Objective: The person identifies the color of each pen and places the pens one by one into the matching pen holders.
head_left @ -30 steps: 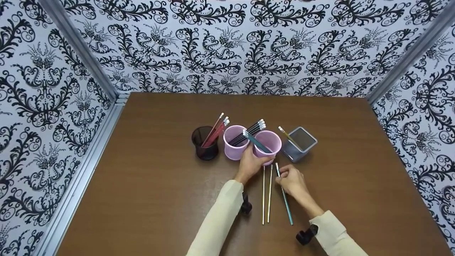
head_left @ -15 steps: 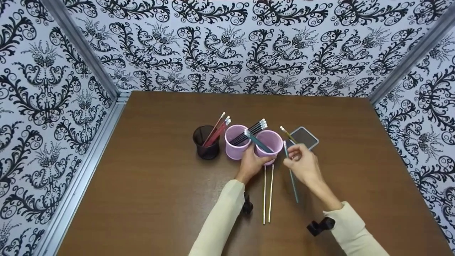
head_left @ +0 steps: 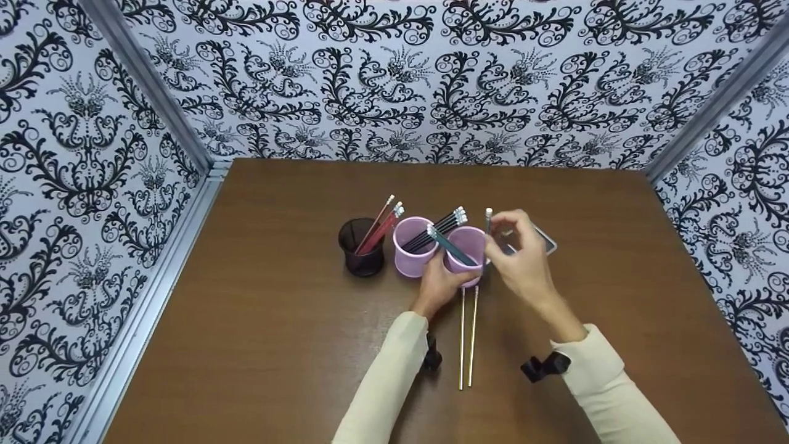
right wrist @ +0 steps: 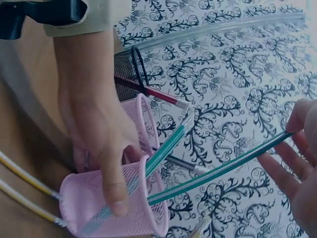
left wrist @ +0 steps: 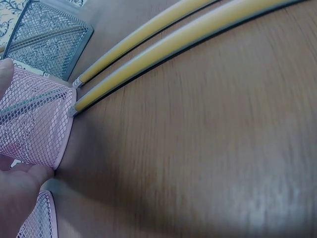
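Observation:
My left hand grips a pink mesh pencil cup by its near side, thumb along the wall. Several teal pencils lean inside it, eraser ends up. Above the cup's right side, my right hand pinches one more teal pencil near its eraser end. In the right wrist view this pencil slants, and its lower end overlaps the cup's mouth at the rim. Fingers of the right hand cover its eraser there, but the head view shows it.
Left of the gripped cup stand a second pink cup with black pencils and a black mesh cup with red ones. A grey square mesh holder is partly behind the right hand. Two yellow pencils lie in front.
My right hand has lifted the teal pencil off the table, carried it up and toward the far side, then back left to the pink cup, turning it steeper. My left hand stays on the cup.

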